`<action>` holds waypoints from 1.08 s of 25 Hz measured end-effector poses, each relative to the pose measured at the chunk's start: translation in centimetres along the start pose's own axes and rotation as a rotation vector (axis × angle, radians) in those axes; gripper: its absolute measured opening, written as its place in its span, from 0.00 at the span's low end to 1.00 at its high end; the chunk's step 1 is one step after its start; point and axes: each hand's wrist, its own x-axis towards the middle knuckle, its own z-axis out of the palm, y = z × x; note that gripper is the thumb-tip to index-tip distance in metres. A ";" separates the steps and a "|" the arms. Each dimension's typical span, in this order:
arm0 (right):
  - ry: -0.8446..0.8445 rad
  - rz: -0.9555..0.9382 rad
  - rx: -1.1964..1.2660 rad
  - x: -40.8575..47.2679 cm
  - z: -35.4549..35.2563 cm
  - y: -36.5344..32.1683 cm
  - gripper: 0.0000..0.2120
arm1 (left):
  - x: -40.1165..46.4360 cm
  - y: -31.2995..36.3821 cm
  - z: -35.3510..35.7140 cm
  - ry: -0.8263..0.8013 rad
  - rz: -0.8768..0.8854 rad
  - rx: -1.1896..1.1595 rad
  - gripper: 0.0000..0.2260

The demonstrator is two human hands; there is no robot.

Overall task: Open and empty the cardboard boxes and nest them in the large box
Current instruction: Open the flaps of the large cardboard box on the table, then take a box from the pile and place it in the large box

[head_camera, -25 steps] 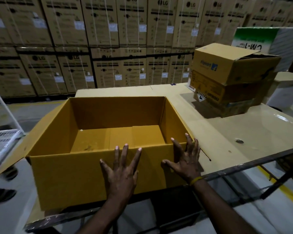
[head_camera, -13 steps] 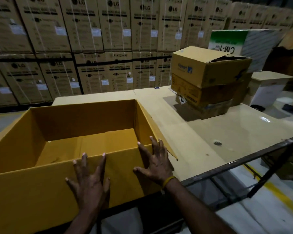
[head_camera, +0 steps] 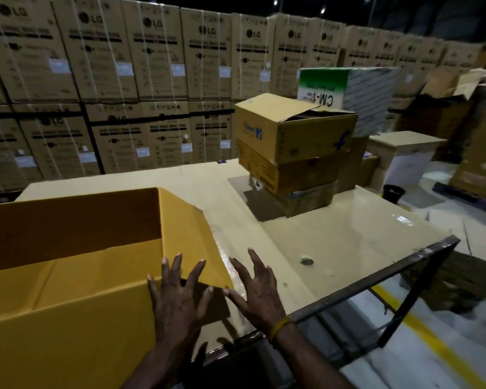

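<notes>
A large open yellow cardboard box (head_camera: 76, 313) sits at the near left of the table, empty as far as I can see into it. My left hand (head_camera: 180, 299) lies flat against its near right corner, fingers spread. My right hand (head_camera: 257, 293) hovers just past that corner over the table, fingers apart, holding nothing. A stack of three smaller brown boxes (head_camera: 292, 153) stands at the far right of the table; the top one (head_camera: 289, 127) has its flaps partly open.
The beige table (head_camera: 334, 234) has a dark metal frame edge (head_camera: 376, 282) at the right. A green-and-white carton (head_camera: 345, 94) stands behind the stack. Walls of strapped appliance cartons (head_camera: 152, 80) fill the background. A yellow floor line (head_camera: 432, 341) runs at the lower right.
The view has swung right, so the large box now sits further left. My right hand has come off the box's corner and hovers over the table; my left hand is now at that corner.
</notes>
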 end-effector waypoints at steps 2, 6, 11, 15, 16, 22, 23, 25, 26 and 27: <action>0.034 0.013 -0.040 0.6 -1.6 2.5 0.32 | 2.0 3.0 1.5 -0.008 0.069 -0.097 0.26; 0.099 0.031 -0.107 3.2 -4.2 6.4 0.32 | 6.7 7.8 4.7 -0.035 0.166 -0.236 0.30; 0.191 0.103 -0.144 8.4 -7.7 12.3 0.32 | 15.4 13.2 7.0 -0.022 0.205 -0.302 0.31; 0.252 0.134 -0.195 13.6 -10.7 17.9 0.34 | 23.7 16.6 9.4 -0.004 0.195 -0.332 0.33; 0.255 0.137 -0.211 15.2 -11.6 19.2 0.34 | 25.9 17.6 9.9 -0.001 0.189 -0.321 0.34; 0.327 0.160 -0.321 25.9 -17.3 24.3 0.35 | 38.0 25.4 9.7 -0.012 0.216 -0.275 0.37; 0.338 0.168 -0.331 27.6 -18.1 25.1 0.35 | 39.9 26.5 9.5 -0.019 0.211 -0.251 0.37; 0.352 0.187 -0.350 30.2 -19.6 26.6 0.35 | 42.9 27.9 9.5 -0.037 0.193 -0.187 0.39; 0.352 0.198 -0.352 31.4 -20.2 27.4 0.36 | 44.2 28.3 9.7 -0.041 0.181 -0.153 0.40; 0.354 0.213 -0.348 32.6 -20.9 28.3 0.36 | 45.4 28.4 10.1 -0.040 0.163 -0.122 0.41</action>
